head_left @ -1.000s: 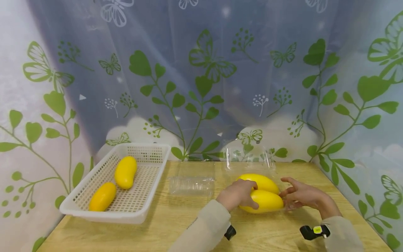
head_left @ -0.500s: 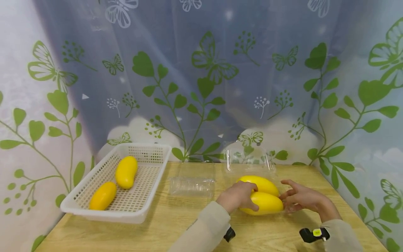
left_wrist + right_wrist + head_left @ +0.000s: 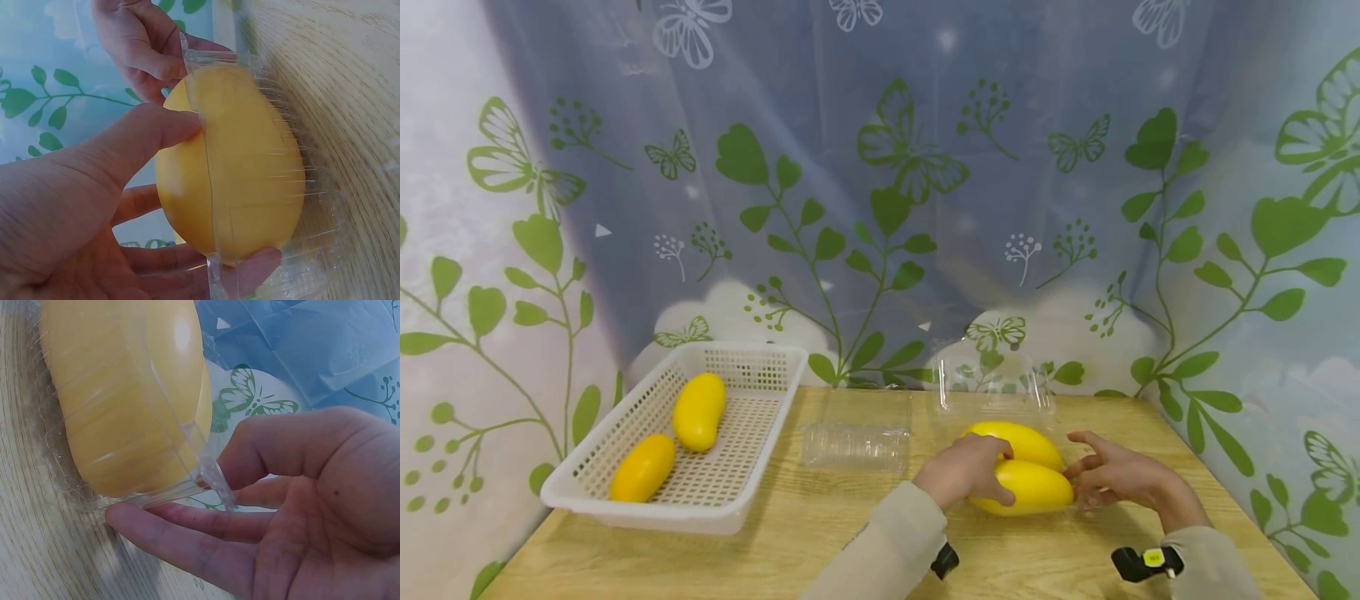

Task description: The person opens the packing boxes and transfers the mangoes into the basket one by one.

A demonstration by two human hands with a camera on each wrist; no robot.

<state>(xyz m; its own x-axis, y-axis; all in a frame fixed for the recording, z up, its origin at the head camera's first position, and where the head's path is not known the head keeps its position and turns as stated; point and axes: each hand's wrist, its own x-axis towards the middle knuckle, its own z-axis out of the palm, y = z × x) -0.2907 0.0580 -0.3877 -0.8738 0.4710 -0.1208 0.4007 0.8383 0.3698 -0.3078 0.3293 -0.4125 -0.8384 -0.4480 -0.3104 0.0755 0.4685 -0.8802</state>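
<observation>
Evidently, the tabletop (image 3: 760, 558) carries a white basket (image 3: 752, 425) at eight o'clock and, toward four, a clear container (image 3: 325, 194) with two yellow fruits (image 3: 1028, 443). The left hand (image 3: 966, 471), half-curled, grips the nearer fruit (image 3: 1039, 487); the right hand (image 3: 1123, 475), loosely bent, pinches the container's corner. A yellow wrist label (image 3: 1153, 557) is unreadably small.

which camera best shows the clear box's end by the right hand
Right wrist: the clear box's end is closest, at the right hand. Left wrist shows it farther off; head, small and indistinct.
</observation>
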